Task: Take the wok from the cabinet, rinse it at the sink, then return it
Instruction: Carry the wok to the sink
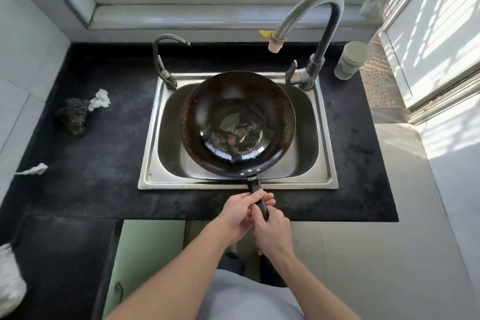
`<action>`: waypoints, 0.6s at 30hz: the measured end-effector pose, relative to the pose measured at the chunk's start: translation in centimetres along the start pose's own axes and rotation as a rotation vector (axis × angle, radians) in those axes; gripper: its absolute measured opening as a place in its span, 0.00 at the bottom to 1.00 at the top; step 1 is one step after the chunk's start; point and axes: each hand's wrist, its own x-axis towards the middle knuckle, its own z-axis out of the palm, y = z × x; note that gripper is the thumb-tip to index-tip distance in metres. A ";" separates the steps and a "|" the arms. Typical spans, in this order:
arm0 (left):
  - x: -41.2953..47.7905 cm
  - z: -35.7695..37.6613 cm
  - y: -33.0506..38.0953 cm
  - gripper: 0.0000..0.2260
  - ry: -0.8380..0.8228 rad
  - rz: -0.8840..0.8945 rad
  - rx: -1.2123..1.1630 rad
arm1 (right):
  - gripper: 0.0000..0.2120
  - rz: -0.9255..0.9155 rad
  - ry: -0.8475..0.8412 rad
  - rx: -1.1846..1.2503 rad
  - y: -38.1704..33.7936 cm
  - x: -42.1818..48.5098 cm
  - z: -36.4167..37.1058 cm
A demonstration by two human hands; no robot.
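Wok: the dark round steel wok [239, 122] sits low in the stainless steel sink [153, 138], filling most of the basin, its black handle [255, 187] poking out over the near rim.
Hands: both clasp that handle, the left hand [240, 212] closer to the pan and the right hand [272, 234] just behind it.
Water: none seen running from the tall grey curved tap [315, 5].
Splash risk: the spout ends above the wok's far-right edge, so I'd expect a stream to hit the sloped wall and spray onto the black bench [91, 150].
Tip risk: reaching for the tap's lever [292, 71] leaves one hand on a long handle, and the wok could roll.
Knock risk: the wok's far rim lies near the lever, and the white paper cup [350, 60] stands just right of the tap.
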 end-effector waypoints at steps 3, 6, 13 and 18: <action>0.3 -1.0 0.1 0.14 -0.002 -0.031 0.023 | 0.17 0.028 0.027 0.006 0.1 0.1 1.1; 0.6 -2.0 0.1 0.13 0.010 -0.059 0.037 | 0.17 0.050 0.038 0.044 0.2 0.0 2.3; 1.4 -3.1 0.9 0.14 0.048 -0.066 0.044 | 0.15 0.065 0.059 0.111 -0.5 1.0 3.9; 1.6 -3.3 1.7 0.13 0.053 -0.088 0.056 | 0.14 0.051 0.064 0.092 -0.9 1.4 4.6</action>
